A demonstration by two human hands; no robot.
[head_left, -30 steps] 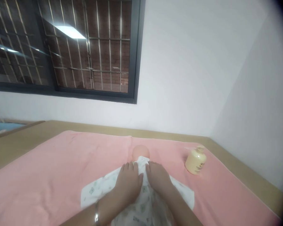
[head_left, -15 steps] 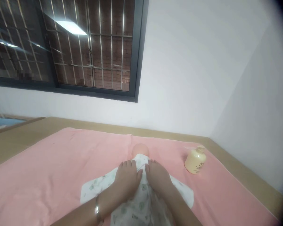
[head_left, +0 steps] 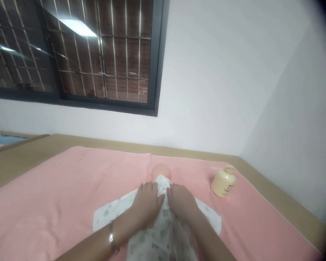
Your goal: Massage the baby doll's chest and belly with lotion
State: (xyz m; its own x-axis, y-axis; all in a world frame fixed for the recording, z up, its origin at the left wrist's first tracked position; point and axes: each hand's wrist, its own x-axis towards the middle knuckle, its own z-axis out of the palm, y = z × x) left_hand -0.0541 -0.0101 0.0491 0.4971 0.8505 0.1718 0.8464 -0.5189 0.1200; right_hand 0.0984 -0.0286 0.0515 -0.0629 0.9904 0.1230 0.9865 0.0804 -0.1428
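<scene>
A small white garment with a green print (head_left: pixel 163 232) lies spread on a pink cloth (head_left: pixel 111 170), its sleeves out to both sides. Just beyond its collar shows the rounded, skin-toned head of a doll (head_left: pixel 161 171). My left hand (head_left: pixel 148 203), with a silver bangle on the wrist, has its fingers closed on the fabric near the collar. Close beside it, my right hand (head_left: pixel 182 202) grips the fabric on the other side of the front. The fingertips of both hands are partly hidden.
A pale yellow pump bottle (head_left: pixel 223 182) stands on the cloth to the right. Wooden surface edges (head_left: pixel 119 146) border the cloth, against a white wall (head_left: pixel 220 79). A dark-framed window (head_left: pixel 155 65) with bars is at the upper left.
The view has shifted slightly. Both hands stay on the garment near the collar in almost the same pose.
</scene>
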